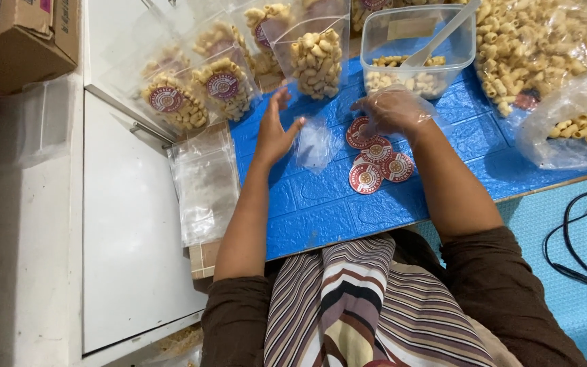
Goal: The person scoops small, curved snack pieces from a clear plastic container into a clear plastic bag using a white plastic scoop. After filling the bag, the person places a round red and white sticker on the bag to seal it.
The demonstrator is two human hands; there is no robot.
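Clear, crinkled plastic covers the right hand (392, 109) like a loose glove; its fingers curl down onto the topmost of the round labels (377, 162), paper discs with dark red rims and pale centres that lie overlapping in a small heap. Whether the fingertips pinch a disc or only rest on it cannot be told. The left hand (274, 128) is bare and spread, fingers apart, its thumb touching the edge of a small empty pouch (314, 144) of thin glossy film that lies flat between the two hands.

Beyond the hands stands a filled pouch (316, 60) holding knobbly, pale yellow curled snacks. To its right is a clear rectangular tub (467, 47) with rounded corners, partly filled with the same pieces, and a white plastic scoop (443, 34) leans in it. A large soft bag (531, 34) of loose snacks bulges at the far right. To the left lie several sealed pouches (195, 92), each bearing a round label.

All this sits on a blue foam sheet (321, 204) embossed with a brick pattern, laid over a low wooden board. A stack of empty clear bags (205, 183) hangs off its left edge onto a smooth white cabinet top (127, 238). A cardboard box (25, 37) stands at the upper left, and a black cable (575, 238) loops on a light blue mat at the right.
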